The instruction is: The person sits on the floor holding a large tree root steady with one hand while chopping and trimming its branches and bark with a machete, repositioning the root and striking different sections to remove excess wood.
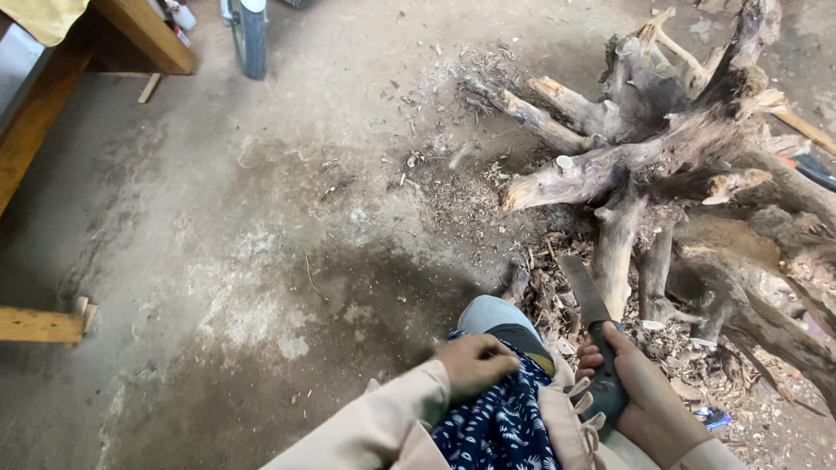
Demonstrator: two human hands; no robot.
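Gripping one knife [595, 335] by its dark handle, the right hand [640, 396] points the blade toward one big tree root [688, 165]. The left hand [475, 364] rests curled on blue patterned cloth [501, 426], holding nothing.

Dark-handled knife [595, 335], worn blade tilted up toward roots

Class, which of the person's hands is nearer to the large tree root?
Right. The right hand, holding a knife, sits just below the tree root; the left hand rests farther left on patterned cloth.
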